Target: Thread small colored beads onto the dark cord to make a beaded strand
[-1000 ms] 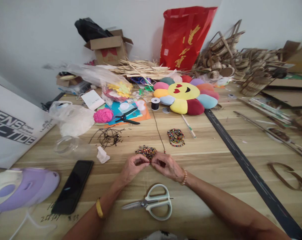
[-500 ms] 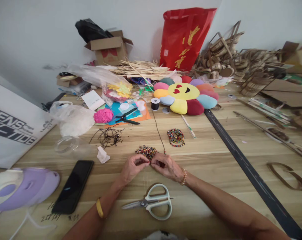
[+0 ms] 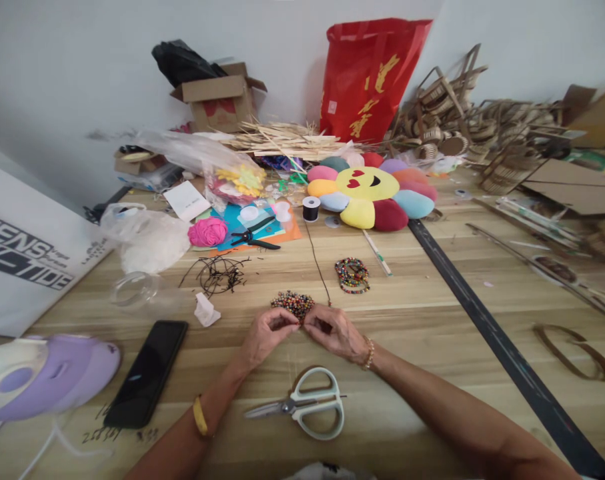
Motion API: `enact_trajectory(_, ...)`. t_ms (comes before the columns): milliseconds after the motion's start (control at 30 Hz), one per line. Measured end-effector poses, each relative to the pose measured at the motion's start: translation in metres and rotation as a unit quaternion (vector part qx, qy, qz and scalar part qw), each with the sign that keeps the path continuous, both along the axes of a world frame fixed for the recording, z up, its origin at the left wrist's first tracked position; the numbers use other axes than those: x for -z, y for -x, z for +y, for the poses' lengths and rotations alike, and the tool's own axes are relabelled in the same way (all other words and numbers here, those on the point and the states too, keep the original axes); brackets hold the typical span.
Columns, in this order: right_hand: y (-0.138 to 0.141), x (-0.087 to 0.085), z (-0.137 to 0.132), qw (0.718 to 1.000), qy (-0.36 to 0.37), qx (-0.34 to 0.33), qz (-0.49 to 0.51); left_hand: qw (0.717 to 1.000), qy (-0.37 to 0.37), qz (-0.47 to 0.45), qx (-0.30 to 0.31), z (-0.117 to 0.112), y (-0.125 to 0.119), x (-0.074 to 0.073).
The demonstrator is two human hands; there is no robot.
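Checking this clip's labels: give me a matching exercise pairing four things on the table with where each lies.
Things:
1 scissors
2 phone
3 pile of beads
4 flower cushion

Places:
A far side, before the red bag
B just beyond both hands
C near edge, below the hands
D left of the left hand

Pairs: 1-C, 2-D, 3-B, 4-A

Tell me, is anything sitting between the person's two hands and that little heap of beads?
Nothing visible does. The left hand and right hand rest on the wooden table right at the near edge of the bead pile, fingertips pinched together. The scissors lie behind the hands, nearer the person.
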State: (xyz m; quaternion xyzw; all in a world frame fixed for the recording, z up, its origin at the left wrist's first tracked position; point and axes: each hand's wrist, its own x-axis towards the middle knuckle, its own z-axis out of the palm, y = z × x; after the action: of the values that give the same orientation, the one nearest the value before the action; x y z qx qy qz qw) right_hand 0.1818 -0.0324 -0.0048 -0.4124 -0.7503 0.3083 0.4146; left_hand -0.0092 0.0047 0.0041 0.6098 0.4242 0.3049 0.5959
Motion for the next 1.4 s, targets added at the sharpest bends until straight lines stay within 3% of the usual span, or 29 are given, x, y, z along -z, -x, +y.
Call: enact_trajectory(1400,0.0003,-0.0022,-0.0001,1.000,-0.001,-0.021,0.000,0.999,-0.019,0.020,0.023,-0.0004,0.0002,0.0011)
